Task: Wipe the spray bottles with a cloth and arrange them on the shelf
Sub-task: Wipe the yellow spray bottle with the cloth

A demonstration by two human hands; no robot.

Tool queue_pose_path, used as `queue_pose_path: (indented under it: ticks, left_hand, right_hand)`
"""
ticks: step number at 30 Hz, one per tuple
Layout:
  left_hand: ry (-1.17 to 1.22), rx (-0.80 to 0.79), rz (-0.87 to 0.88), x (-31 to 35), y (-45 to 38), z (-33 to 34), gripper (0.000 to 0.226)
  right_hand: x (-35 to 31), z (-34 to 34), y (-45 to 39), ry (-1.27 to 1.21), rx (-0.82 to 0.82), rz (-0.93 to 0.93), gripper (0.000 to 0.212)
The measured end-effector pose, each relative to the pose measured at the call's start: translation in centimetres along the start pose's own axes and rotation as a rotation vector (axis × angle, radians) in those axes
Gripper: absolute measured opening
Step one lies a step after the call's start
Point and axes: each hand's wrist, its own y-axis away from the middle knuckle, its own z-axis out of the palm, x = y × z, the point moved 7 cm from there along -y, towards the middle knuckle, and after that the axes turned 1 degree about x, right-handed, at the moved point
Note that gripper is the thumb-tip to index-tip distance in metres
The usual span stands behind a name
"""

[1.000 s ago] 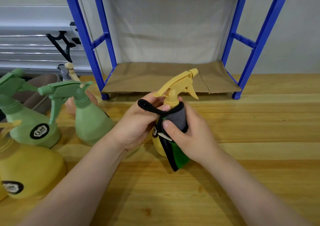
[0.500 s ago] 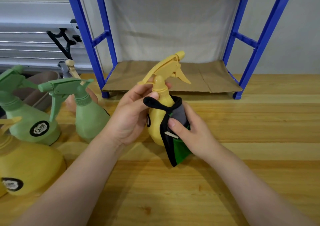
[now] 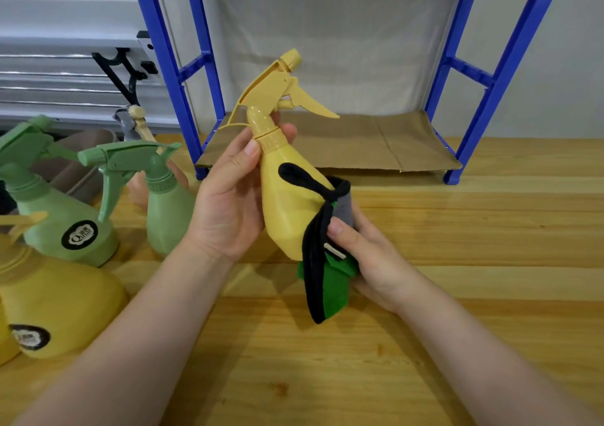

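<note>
My left hand (image 3: 228, 196) grips a yellow spray bottle (image 3: 287, 193) by its neck and upper body, holding it tilted above the wooden table, nozzle pointing right. Against the bottle's lower right side my right hand (image 3: 366, 255) presses a green, grey and black cloth (image 3: 327, 281); a black corner of the cloth lies over the bottle's front. Behind stands the blue-framed shelf (image 3: 470, 125), its bottom level lined with brown paper and bare.
At the left stand two green spray bottles (image 3: 65, 226) (image 3: 163, 206) and a large yellow one (image 3: 55, 304) lying at the edge. A brown tray (image 3: 81, 160) and another sprayer head (image 3: 130, 121) sit behind them. Wooden tabletop (image 3: 457, 262) stretches to the right.
The left hand lifted the yellow bottle higher and tilted it, while the cloth in the right hand slid from the neck down to the bottle's lower body.
</note>
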Motion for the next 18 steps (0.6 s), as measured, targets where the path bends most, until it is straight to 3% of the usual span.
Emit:
queue_pose_path:
  ticks: [5, 8, 10, 13, 18]
  left_hand:
    - [-0.118, 0.075, 0.01, 0.6, -0.1, 0.5, 0.025]
    - [-0.187, 0.169, -0.028, 0.4, -0.2, 0.1, 0.035]
    - [-0.241, 0.23, -0.085, 0.3, -0.3, -0.6, 0.041]
    - [-0.283, 0.272, -0.182, -0.1, -0.4, -1.8, 0.022]
    - [-0.297, 0.327, -0.137, -0.8, -0.3, -1.7, 0.019]
  right_hand:
    - [0.0, 0.1, 0.0, -0.177, 0.056, 0.074, 0.06]
    - [0.0, -0.5, -0.2, -0.143, 0.101, 0.069, 0.059]
    - [0.0, -1.1, -0.3, -0.071, 0.156, 0.062, 0.064]
    - [-0.4, -1.7, -0.3, 0.18, 0.239, 0.019, 0.084]
    - [-1.0, -1.1, 0.0, 0.451, 0.254, -0.089, 0.091]
